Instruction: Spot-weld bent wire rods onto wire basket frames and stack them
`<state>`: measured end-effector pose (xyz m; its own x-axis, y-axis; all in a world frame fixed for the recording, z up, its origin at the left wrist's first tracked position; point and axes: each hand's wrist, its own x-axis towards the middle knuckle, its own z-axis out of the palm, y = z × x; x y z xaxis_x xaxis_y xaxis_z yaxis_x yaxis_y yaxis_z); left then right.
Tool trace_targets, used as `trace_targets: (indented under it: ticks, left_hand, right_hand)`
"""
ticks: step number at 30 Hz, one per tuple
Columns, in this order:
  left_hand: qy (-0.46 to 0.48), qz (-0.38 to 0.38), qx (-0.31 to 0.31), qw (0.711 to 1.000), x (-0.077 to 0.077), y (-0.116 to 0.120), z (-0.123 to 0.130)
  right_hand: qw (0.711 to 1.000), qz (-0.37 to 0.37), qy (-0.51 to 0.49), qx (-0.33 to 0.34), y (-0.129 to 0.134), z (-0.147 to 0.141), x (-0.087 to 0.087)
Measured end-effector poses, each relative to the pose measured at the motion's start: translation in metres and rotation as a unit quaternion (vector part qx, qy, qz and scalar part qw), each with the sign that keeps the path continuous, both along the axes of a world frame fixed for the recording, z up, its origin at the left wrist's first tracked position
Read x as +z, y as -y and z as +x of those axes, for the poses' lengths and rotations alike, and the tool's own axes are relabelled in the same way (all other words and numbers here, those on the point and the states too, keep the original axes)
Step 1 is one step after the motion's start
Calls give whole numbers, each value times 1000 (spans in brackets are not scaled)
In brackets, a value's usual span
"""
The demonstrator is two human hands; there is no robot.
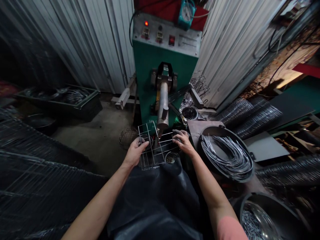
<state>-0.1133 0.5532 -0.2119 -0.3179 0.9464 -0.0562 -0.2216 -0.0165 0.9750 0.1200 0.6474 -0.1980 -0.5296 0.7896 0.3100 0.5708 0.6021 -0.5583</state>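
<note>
Rectangular silver wire basket frame (pixel 152 146) sits between my two hands, just in front of the pale metal electrode arm (pixel 163 103) of the green spot-welding machine (pixel 142 73). My left hand (pixel 136 151) is closed around the frame's left wires, with the fingers wrapped over them. My right hand (pixel 182 141) is curled more loosely, its fingertips (pixel 176 132) hooked over the frame's right-hand wires. Just below the frame, a small round metal dish (pixel 171 158) holds small dark pieces too small to make out. Beyond my right forearm, a round black tub (pixel 207 136) is filled with a sweeping bundle of long, curved, bright steel wires. Toward the lower right corner of the view, a second round black tub (pixel 272 200) holds a heap of short silver wire pieces. Near the left edge of the view, a black rectangular crate (pixel 82 96) holds tangled wire, and a dark stack of wire mesh panels (pixel 37 173) fills the lower left corner. Long rolls of silver wire mesh (pixel 252 115) lie behind the first tub
</note>
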Motion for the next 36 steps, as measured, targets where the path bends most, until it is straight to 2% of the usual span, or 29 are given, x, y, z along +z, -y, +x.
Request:
trace_targets:
  ticks: [16,27,36]
  left_hand:
    - [38,5,-3,999,1,-18,-5]
    - [73,-9,-15,997,2,-27,-7]
    - [79,-20,-34,996,-2,-30,-11]
  right_hand:
    - [1000,-25,8,12,-22,-2,3]
    - [999,-40,11,10,-22,-4,9]
    - [999,-35,1,10,-23,-3,4]
